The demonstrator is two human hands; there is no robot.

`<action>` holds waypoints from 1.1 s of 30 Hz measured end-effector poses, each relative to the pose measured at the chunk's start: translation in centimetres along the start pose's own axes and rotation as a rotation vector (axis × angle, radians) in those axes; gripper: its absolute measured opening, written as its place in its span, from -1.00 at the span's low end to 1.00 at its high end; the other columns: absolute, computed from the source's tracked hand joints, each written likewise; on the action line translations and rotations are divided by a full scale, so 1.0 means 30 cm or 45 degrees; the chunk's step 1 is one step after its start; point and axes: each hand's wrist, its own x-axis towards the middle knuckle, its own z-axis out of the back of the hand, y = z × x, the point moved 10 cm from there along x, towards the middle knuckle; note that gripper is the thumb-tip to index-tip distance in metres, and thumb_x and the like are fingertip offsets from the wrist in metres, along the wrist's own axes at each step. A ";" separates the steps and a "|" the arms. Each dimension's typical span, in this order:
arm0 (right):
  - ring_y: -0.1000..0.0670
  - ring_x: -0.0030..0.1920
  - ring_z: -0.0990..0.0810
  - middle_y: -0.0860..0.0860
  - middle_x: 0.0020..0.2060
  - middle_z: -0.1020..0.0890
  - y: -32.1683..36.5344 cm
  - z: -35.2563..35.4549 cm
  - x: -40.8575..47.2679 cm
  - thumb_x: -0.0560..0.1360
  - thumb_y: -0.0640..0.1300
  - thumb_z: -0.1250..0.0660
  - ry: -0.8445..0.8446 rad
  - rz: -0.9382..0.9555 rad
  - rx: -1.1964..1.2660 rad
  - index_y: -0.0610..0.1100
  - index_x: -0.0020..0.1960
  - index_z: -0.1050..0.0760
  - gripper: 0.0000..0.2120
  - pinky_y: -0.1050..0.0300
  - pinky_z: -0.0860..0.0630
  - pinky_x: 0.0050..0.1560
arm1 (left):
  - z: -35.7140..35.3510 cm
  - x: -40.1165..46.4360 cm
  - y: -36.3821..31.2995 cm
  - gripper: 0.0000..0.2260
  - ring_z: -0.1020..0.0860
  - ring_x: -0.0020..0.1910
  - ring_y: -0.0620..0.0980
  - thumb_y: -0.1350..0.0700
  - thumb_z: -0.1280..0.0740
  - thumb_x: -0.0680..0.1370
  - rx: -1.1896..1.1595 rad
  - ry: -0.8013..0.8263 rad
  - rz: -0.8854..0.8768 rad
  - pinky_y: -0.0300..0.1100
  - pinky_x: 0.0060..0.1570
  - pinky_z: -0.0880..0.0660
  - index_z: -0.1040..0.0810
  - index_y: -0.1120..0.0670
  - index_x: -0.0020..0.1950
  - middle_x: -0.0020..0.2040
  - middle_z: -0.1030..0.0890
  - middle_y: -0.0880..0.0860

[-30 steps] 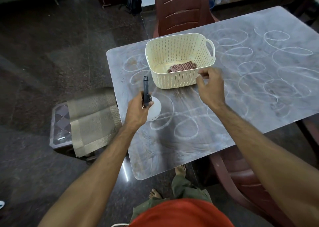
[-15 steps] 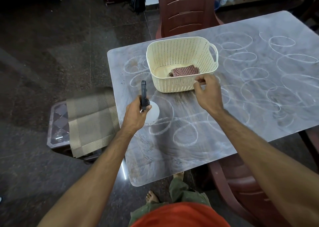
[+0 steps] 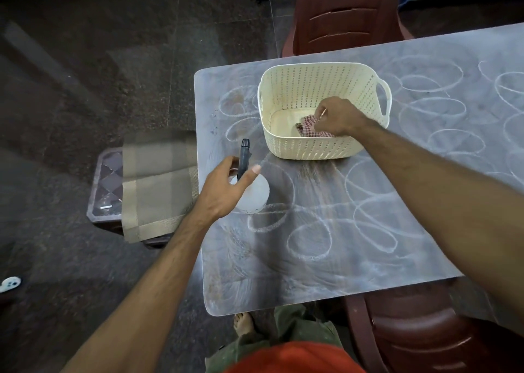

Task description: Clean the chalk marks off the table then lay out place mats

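The grey table is covered with white chalk loops. A cream perforated basket stands near its far left corner. My right hand reaches inside the basket and pinches a red checked cloth lying on its floor. A white spray bottle with a black nozzle stands on the table in front of the basket. My left hand is loosely round its neck, with the thumb stretched out across the front. Folded beige place mats lie on a small stool left of the table.
The stool stands against the table's left edge. One dark red plastic chair is at the far side and another at the near right. A small white object lies on the dark floor at the left.
My right hand has moved from the basket's front rim into the basket and taken hold of the checked cloth. My left hand's grip on the spray bottle has loosened.
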 end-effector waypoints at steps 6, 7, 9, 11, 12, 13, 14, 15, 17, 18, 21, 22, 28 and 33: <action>-0.23 0.14 -0.55 -0.22 0.16 -0.57 -0.017 -0.136 0.090 0.40 -0.03 -0.52 0.325 0.050 -0.402 -0.24 0.24 -0.44 -0.47 -0.01 -0.52 0.07 | 0.047 0.037 0.004 -0.53 -0.59 -0.02 -0.03 -0.36 -0.26 0.47 -0.095 -0.159 0.065 0.09 0.19 -0.50 -0.45 0.03 0.06 0.03 -0.64 0.02; -0.24 0.16 -0.55 -0.24 0.17 -0.56 -0.018 -0.152 0.101 0.41 0.01 -0.50 0.344 0.069 -0.440 -0.25 0.27 -0.41 -0.43 -0.04 -0.52 0.10 | 0.052 0.045 -0.006 -0.51 -0.59 0.05 -0.05 -0.36 -0.24 0.46 -0.088 -0.172 0.065 0.06 0.22 -0.49 -0.45 0.03 0.09 0.07 -0.63 0.00; -0.27 0.18 -0.54 -0.26 0.19 -0.54 -0.026 -0.180 0.119 0.45 0.06 -0.46 0.373 0.083 -0.483 -0.28 0.31 -0.35 -0.39 -0.07 -0.50 0.11 | 0.056 0.064 -0.032 -0.49 -0.58 0.15 -0.08 -0.36 -0.22 0.46 -0.095 -0.182 0.056 0.02 0.25 -0.47 -0.44 0.04 0.14 0.13 -0.62 -0.03; -0.28 0.19 -0.53 -0.27 0.20 -0.54 -0.033 -0.199 0.129 0.51 0.02 -0.40 0.377 0.084 -0.476 -0.28 0.33 -0.37 -0.47 -0.09 -0.49 0.13 | 0.057 0.079 -0.060 -0.49 -0.59 0.15 -0.07 -0.34 -0.22 0.48 -0.108 -0.187 0.035 -0.03 0.23 -0.48 -0.44 0.06 0.18 0.14 -0.60 -0.04; -0.29 0.19 -0.53 -0.27 0.20 -0.55 -0.033 -0.206 0.139 0.53 -0.01 -0.38 0.374 0.092 -0.476 -0.28 0.32 -0.40 -0.52 -0.10 -0.49 0.16 | 0.058 0.088 -0.071 -0.49 -0.60 0.14 -0.07 -0.32 -0.23 0.49 -0.115 -0.193 0.028 -0.08 0.21 -0.48 -0.44 0.06 0.20 0.15 -0.58 -0.04; -0.29 0.19 -0.53 -0.27 0.19 -0.55 -0.034 -0.212 0.148 0.55 -0.03 -0.36 0.367 0.100 -0.480 -0.28 0.32 -0.41 -0.55 -0.11 -0.49 0.17 | 0.059 0.095 -0.080 -0.50 -0.60 0.13 -0.07 -0.31 -0.23 0.50 -0.122 -0.200 0.023 -0.14 0.18 -0.47 -0.44 0.06 0.22 0.15 -0.57 -0.05; -0.29 0.19 -0.53 -0.27 0.20 -0.55 -0.033 -0.215 0.152 0.57 -0.05 -0.34 0.355 0.110 -0.488 -0.27 0.32 -0.41 -0.58 -0.12 -0.48 0.17 | 0.059 0.099 -0.088 -0.51 -0.60 0.12 -0.10 -0.29 -0.24 0.52 -0.122 -0.208 0.016 -0.22 0.13 -0.46 -0.44 0.06 0.23 0.16 -0.56 -0.06; -0.28 0.20 -0.53 -0.27 0.20 -0.54 -0.030 -0.218 0.155 0.58 -0.06 -0.33 0.344 0.122 -0.495 -0.27 0.33 -0.41 -0.59 -0.12 -0.48 0.18 | 0.060 0.104 -0.095 -0.53 -0.59 0.11 -0.14 -0.27 -0.24 0.54 -0.115 -0.217 0.010 -0.28 0.09 -0.43 -0.44 0.06 0.25 0.16 -0.55 -0.08; -0.28 0.21 -0.52 -0.26 0.21 -0.54 -0.026 -0.225 0.163 0.57 -0.05 -0.33 0.342 0.154 -0.527 -0.26 0.35 -0.39 -0.57 -0.12 -0.48 0.19 | 0.060 0.114 -0.102 -0.55 -0.55 0.11 -0.23 -0.26 -0.24 0.56 -0.101 -0.229 0.007 -0.36 0.05 -0.39 -0.43 0.05 0.27 0.18 -0.53 -0.09; -0.28 0.21 -0.52 -0.26 0.21 -0.54 -0.026 -0.228 0.165 0.57 -0.06 -0.34 0.347 0.170 -0.548 -0.26 0.35 -0.39 -0.56 -0.12 -0.49 0.20 | 0.059 0.118 -0.104 -0.55 -0.54 0.11 -0.22 -0.25 -0.24 0.56 -0.101 -0.229 0.010 -0.35 0.05 -0.40 -0.43 0.05 0.27 0.19 -0.53 -0.08; -0.27 0.20 -0.53 -0.25 0.21 -0.54 -0.024 -0.230 0.167 0.57 -0.08 -0.33 0.342 0.203 -0.613 -0.25 0.35 -0.39 -0.58 -0.10 -0.50 0.17 | 0.050 0.126 -0.100 -0.55 -0.58 0.14 -0.09 -0.24 -0.24 0.57 -0.117 -0.212 0.032 -0.20 0.16 -0.46 -0.42 0.05 0.29 0.21 -0.53 -0.06; -0.26 0.20 -0.53 -0.24 0.21 -0.54 -0.024 -0.229 0.168 0.57 -0.08 -0.33 0.342 0.209 -0.625 -0.24 0.35 -0.39 -0.58 -0.10 -0.50 0.18 | 0.047 0.128 -0.099 -0.55 -0.59 0.15 -0.05 -0.24 -0.24 0.57 -0.125 -0.207 0.039 -0.15 0.20 -0.48 -0.42 0.05 0.29 0.21 -0.53 -0.05; -0.23 0.22 -0.53 -0.19 0.23 -0.55 -0.020 -0.235 0.169 0.57 -0.11 -0.32 0.348 0.266 -0.676 -0.18 0.36 -0.41 -0.61 -0.10 -0.51 0.21 | 0.027 0.133 -0.102 -0.55 -0.59 0.15 0.00 -0.25 -0.24 0.56 -0.121 -0.198 0.056 -0.02 0.27 -0.47 -0.43 0.04 0.29 0.19 -0.55 -0.06; -0.20 0.12 -0.57 -0.14 0.12 -0.60 -0.042 -0.202 0.170 0.49 -0.18 -0.31 0.279 0.221 -0.635 -0.12 0.23 -0.49 -0.69 -0.03 -0.52 0.07 | 0.023 0.134 -0.106 -0.52 -0.59 0.14 0.00 -0.27 -0.23 0.54 -0.110 -0.207 0.056 0.03 0.27 -0.48 -0.43 0.03 0.31 0.16 -0.55 -0.10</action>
